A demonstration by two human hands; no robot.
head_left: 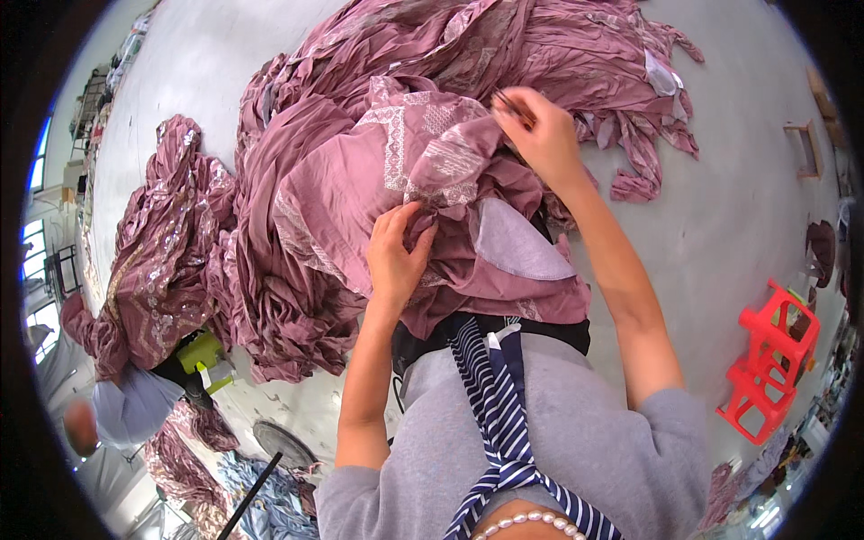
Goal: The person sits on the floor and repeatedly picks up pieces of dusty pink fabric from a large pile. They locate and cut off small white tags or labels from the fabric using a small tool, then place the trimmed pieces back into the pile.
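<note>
A mauve garment [337, 175] with white printed bands lies bunched over my lap and the heap in front of me. My left hand [398, 256] is closed on a fold of it, thumb and fingers pinching the cloth beside a patterned band. Above and to the right, my right hand [544, 135] is raised at the garment's far edge, its fingers closed round small dark thread snips [508, 103]. Only the thin dark ends of the snips show. A pale lilac piece of cloth [517, 243] lies folded out between my forearms.
A large heap of mauve garments [576, 45] spreads across the pale table beyond my hands. At the left, another person handles a sequined mauve garment [157, 243] near a lime-green object [200, 353]. A red plastic stool [772, 360] stands at the right.
</note>
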